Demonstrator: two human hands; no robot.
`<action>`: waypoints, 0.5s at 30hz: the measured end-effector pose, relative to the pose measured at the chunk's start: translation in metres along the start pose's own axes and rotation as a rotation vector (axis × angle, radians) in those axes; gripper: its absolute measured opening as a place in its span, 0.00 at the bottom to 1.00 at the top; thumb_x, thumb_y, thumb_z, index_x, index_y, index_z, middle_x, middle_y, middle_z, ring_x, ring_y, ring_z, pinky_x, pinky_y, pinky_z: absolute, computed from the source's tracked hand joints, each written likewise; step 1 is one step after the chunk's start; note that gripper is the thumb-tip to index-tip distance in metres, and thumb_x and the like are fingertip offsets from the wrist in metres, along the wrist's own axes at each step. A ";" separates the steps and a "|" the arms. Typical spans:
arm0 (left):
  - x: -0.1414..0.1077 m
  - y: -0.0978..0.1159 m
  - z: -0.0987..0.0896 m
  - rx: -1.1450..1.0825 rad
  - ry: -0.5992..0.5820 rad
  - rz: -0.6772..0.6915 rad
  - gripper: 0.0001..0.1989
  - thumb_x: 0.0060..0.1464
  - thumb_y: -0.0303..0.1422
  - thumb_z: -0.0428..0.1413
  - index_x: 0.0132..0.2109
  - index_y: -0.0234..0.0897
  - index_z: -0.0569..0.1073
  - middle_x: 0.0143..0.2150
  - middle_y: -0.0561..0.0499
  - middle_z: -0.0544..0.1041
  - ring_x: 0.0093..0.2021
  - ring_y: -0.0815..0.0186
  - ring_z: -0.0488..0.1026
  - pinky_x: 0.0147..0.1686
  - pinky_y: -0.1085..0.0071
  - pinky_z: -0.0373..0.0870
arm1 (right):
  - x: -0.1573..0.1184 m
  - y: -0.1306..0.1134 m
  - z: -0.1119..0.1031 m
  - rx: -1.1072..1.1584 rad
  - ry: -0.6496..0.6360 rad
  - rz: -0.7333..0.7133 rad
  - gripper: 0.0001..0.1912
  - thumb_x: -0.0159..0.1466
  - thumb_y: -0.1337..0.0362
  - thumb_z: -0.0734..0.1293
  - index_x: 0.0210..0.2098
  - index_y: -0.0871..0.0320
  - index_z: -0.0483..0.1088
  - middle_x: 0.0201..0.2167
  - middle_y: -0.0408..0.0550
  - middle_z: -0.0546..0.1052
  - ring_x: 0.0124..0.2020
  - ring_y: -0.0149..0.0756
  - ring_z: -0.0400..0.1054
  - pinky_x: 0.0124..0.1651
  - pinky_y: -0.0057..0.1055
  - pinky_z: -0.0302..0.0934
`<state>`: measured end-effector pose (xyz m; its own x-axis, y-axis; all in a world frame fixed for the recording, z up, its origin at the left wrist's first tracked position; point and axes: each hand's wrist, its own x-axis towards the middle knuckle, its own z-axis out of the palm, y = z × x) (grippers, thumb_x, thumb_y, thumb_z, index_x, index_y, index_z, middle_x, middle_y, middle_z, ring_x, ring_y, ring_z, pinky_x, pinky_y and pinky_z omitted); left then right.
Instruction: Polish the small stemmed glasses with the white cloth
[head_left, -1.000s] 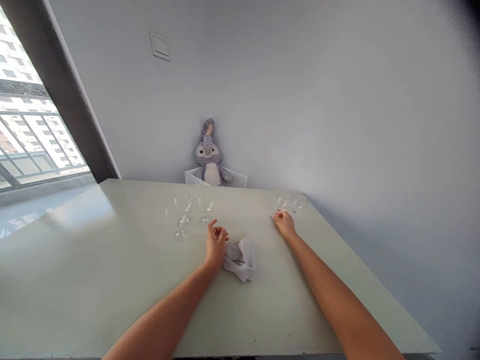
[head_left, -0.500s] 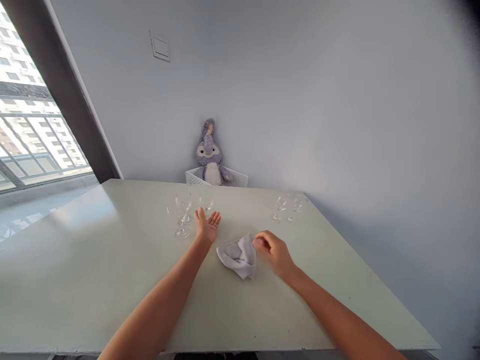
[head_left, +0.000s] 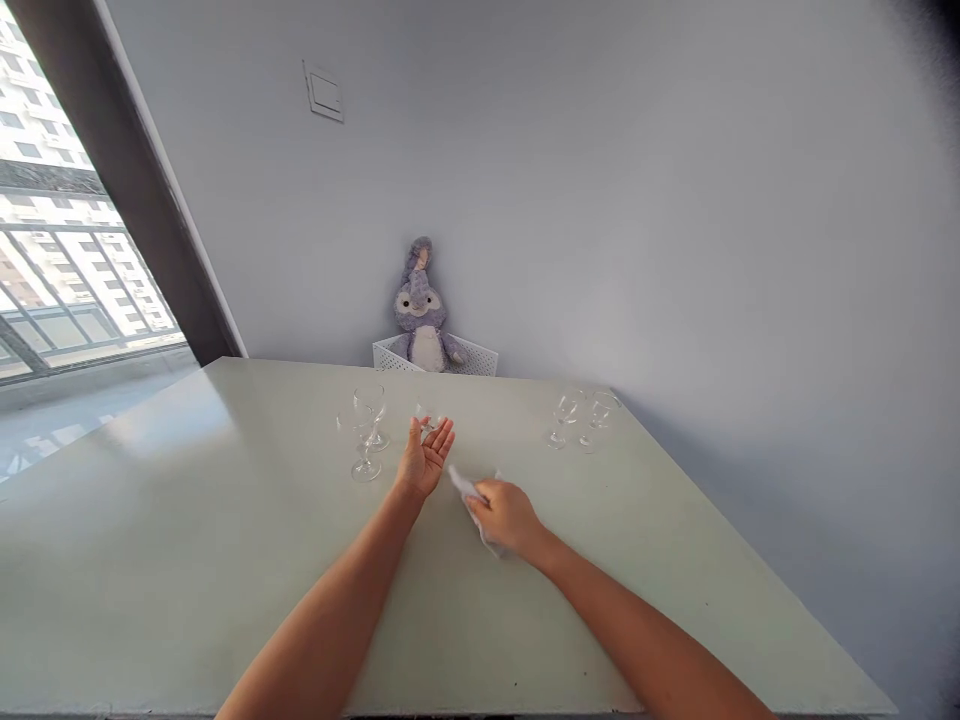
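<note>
A clear stemmed wine glass (head_left: 425, 408) shows just above the fingers of my left hand (head_left: 425, 462). The palm faces up, with the thumb and fingers around the glass's lower part; its stem and foot are mostly hidden. My right hand (head_left: 507, 512) grips a light grey cloth (head_left: 466, 487), bunched under the fingers and partly hidden by the hand. Left of my left hand, two more wine glasses stand upright, a nearer glass (head_left: 366, 468) and a farther glass (head_left: 372, 400).
More stemmed glasses (head_left: 565, 410) stand at the back right of the pale table (head_left: 225, 560). Behind the far edge, a purple plush toy (head_left: 427, 348) sits in a white perforated basket (head_left: 480, 362) against the wall. A window is at the left.
My right hand has moved left and closed on the cloth, which is now lifted and bunched. My left hand and the wine glass by its fingers have shifted slightly right together.
</note>
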<state>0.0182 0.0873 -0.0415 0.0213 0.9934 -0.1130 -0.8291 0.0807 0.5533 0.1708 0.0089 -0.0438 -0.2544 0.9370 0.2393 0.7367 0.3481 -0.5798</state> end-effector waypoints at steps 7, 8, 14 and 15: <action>-0.018 -0.004 0.019 0.174 -0.177 0.059 0.18 0.49 0.37 0.56 0.47 0.42 0.62 0.47 0.47 0.72 0.48 0.63 0.71 0.49 0.62 0.64 | 0.010 0.029 -0.034 1.310 0.401 0.470 0.11 0.55 0.55 0.65 0.29 0.57 0.67 0.26 0.42 0.71 0.27 0.33 0.65 0.29 0.29 0.60; -0.019 -0.005 0.021 0.200 -0.194 0.079 0.19 0.48 0.36 0.57 0.47 0.43 0.62 0.48 0.47 0.71 0.47 0.63 0.71 0.50 0.62 0.64 | 0.011 0.031 -0.037 1.369 0.464 0.485 0.10 0.55 0.56 0.65 0.31 0.56 0.67 0.28 0.43 0.72 0.29 0.34 0.66 0.30 0.29 0.61; -0.029 -0.017 0.023 0.430 -0.273 0.188 0.25 0.43 0.33 0.61 0.49 0.42 0.62 0.50 0.46 0.70 0.50 0.59 0.69 0.49 0.60 0.63 | 0.004 0.011 -0.039 1.403 0.491 0.330 0.13 0.58 0.53 0.62 0.32 0.55 0.69 0.26 0.41 0.71 0.26 0.31 0.64 0.25 0.27 0.59; -0.031 -0.020 0.024 0.463 -0.296 0.192 0.26 0.42 0.33 0.61 0.49 0.42 0.62 0.50 0.45 0.70 0.50 0.59 0.68 0.48 0.61 0.64 | 0.001 0.004 -0.039 1.380 0.400 0.264 0.13 0.58 0.53 0.62 0.34 0.55 0.69 0.27 0.42 0.71 0.26 0.30 0.64 0.25 0.26 0.59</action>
<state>0.0471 0.0569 -0.0293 0.1054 0.9689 0.2237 -0.5040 -0.1419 0.8520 0.1982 0.0103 -0.0158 0.1472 0.9865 0.0721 -0.4987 0.1369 -0.8559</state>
